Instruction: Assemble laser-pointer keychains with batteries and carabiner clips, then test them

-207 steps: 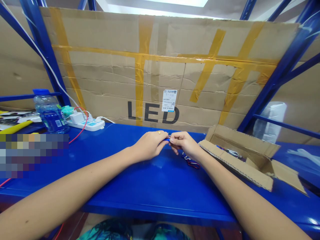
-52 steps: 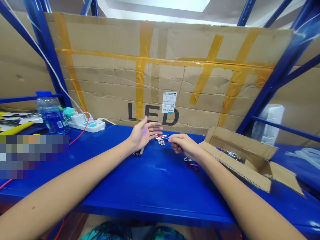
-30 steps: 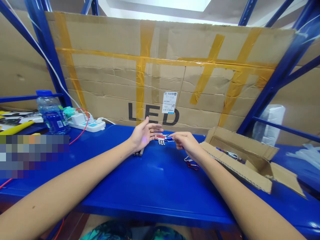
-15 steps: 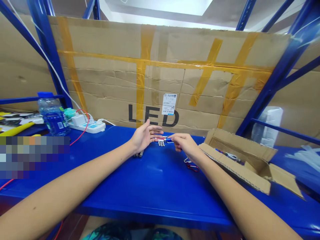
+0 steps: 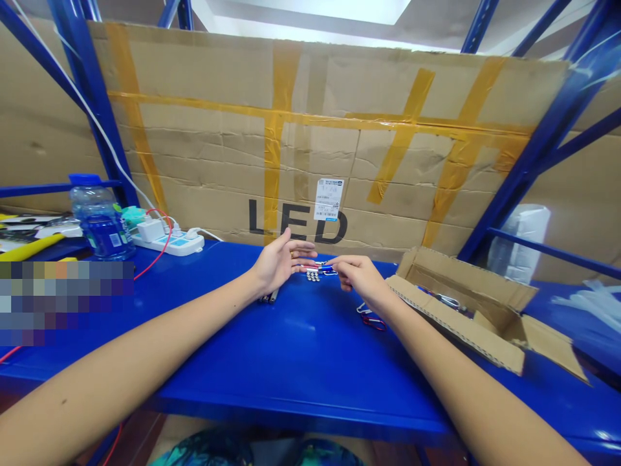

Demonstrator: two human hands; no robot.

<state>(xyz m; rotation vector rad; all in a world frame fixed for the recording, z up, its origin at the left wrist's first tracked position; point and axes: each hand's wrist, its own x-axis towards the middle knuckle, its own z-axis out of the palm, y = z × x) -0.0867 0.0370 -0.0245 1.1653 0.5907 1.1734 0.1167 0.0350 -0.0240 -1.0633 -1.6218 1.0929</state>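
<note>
My left hand (image 5: 279, 264) is held sideways with its fingers stretched out and apart, close to a small row of parts. My right hand (image 5: 358, 275) has thumb and forefinger pinched on the end of a blue carabiner (image 5: 326, 268). Something red and silvery lies between the blue carabiner and my left fingertips, partly hidden by them. Just below sits a cluster of small shiny metal pieces (image 5: 313, 276). Dark metal rods (image 5: 272, 296) show under my left wrist. By my right wrist lie a red carabiner (image 5: 373, 322) and a silver one (image 5: 361, 309).
An open cardboard box (image 5: 456, 336) with metal items inside stands at the right of the blue table (image 5: 301, 375). At the left are a blue-capped bottle (image 5: 104, 223), a power strip (image 5: 177, 244) and a red cable (image 5: 162, 255). Large cardboard (image 5: 218, 149) stands behind.
The view has tilted very slightly. Both hands and the small parts hold nearly the same places.
</note>
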